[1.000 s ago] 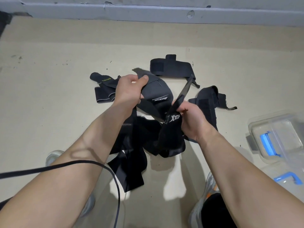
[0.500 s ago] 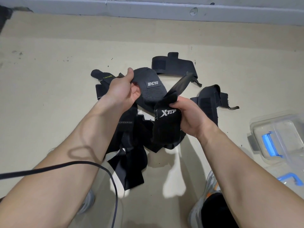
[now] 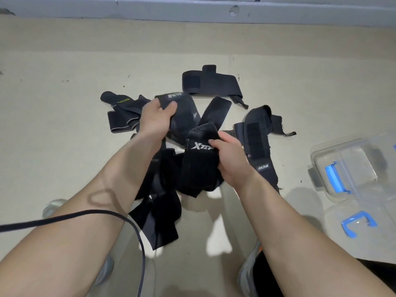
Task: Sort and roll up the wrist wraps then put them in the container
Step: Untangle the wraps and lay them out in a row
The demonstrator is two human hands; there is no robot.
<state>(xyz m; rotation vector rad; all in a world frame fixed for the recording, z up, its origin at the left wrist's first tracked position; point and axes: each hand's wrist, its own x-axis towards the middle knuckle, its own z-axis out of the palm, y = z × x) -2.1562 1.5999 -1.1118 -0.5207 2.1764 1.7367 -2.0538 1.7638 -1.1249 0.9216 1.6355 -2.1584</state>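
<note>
The black Xtep wrist wrap (image 3: pixel 200 168) is pinched near its logo by the right hand (image 3: pixel 232 161), held above the pile of wraps (image 3: pixel 158 221) on the beige floor (image 3: pixel 64 146). A second dark wrap (image 3: pixel 185 112) is gripped by the left hand (image 3: pixel 155 120). The clear blue-latched container (image 3: pixel 347 166) is sat off right.

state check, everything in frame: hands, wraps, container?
left hand: grips the logo-tag wrap, held up, unrolled.
right hand: grips the XTEP wrap, unrolled, hanging.
rear wrap: on the floor, unrolled.
right-side wrap: on the floor, crumpled, unrolled.
green-lettered wrap: on the floor, unrolled.
clear container: no wraps visible inside; too blurred to tell the lid.
</note>
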